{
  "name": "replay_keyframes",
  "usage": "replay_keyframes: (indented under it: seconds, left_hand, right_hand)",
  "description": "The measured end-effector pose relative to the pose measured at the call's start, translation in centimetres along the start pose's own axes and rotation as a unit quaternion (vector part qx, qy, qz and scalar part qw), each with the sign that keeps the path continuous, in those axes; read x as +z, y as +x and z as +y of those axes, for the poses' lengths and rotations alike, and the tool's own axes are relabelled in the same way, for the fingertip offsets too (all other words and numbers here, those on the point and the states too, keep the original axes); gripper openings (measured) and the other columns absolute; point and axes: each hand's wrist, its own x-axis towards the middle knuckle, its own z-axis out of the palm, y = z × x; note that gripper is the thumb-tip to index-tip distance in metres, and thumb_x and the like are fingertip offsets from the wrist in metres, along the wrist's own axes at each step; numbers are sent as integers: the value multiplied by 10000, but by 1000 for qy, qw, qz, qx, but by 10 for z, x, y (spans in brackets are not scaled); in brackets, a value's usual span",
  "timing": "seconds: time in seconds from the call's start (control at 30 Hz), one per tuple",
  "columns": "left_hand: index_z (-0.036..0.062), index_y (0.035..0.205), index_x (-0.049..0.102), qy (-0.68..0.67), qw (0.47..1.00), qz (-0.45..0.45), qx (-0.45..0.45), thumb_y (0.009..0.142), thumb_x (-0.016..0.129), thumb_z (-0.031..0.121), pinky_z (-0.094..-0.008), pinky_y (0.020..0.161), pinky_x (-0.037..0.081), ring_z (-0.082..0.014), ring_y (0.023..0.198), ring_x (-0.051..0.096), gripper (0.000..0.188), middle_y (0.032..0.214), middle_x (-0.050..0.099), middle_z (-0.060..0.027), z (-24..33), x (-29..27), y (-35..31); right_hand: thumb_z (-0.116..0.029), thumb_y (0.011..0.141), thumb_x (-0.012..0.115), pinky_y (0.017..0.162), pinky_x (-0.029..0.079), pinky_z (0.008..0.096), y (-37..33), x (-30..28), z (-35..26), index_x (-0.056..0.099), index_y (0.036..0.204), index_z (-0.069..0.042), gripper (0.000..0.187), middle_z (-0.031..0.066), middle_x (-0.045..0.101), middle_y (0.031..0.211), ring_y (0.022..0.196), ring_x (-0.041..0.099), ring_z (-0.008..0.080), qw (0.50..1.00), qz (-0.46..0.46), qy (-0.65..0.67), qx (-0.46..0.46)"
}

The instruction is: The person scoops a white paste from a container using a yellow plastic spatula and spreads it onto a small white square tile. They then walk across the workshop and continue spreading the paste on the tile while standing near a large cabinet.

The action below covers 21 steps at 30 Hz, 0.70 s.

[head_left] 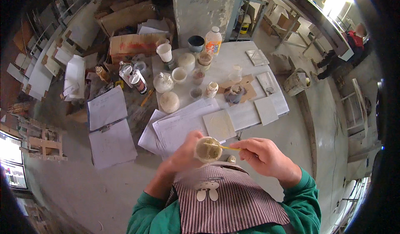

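Observation:
My left hand (186,154), partly smeared by motion, is wrapped round the side of a pale cup (198,157). A greyish-green paste (209,153) lies inside the cup. My right hand (262,154) pinches a thin yellow stick (229,148), its far end reaching over the rim into the cup. Whether the stick's tip is a brush or a blade is too small to tell. Both hands are in front of the table's near edge, above my striped apron (229,209). A square cream tile (219,125) and loose paper sheets (180,128) lie just beyond the cup.
The table (250,117) bears several cups and jars, a tall plastic bottle (213,41), a dark cup (196,43) and a glass jar of dark liquid (234,93). A clipboard (110,125) with papers lies left. A bucket (297,83) stands right, near a person in red (355,39).

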Motion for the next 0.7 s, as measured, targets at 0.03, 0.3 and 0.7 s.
replay_keyframes:
  seconds: [0.03, 0.3, 0.7]
  left_hand:
    - [58, 1229, 540, -81, 994, 13, -68, 789, 799, 108, -334, 929, 469, -208, 1066, 575, 513, 1153, 589, -81, -1, -1, -3]
    - [55, 1223, 507, -251, 931, 105, -243, 900, 683, 323, -394, 876, 540, -228, 1061, 623, 455, 1167, 614, -96, -33, 18, -25]
    - [75, 1094, 603, -684, 628, 229, -292, 962, 565, 394, -386, 797, 547, -216, 919, 655, 347, 995, 668, -79, -60, 52, -33]
  right_hand:
    - [-22, 889, 612, 698, 543, 392, 0, 1, 1, 632, 1151, -16, 263, 151, 664, 860, 791, 671, 329, 1000, 4, 1, -7]
    - [-46, 872, 626, 707, 549, 418, 7, 15, 5, 623, 1155, -40, 283, 157, 677, 891, 806, 673, 344, 999, -42, -30, -10]
    - [-82, 888, 617, 740, 554, 428, 11, 44, 21, 595, 1191, -28, 309, 152, 683, 910, 822, 674, 339, 994, -52, -95, -19]
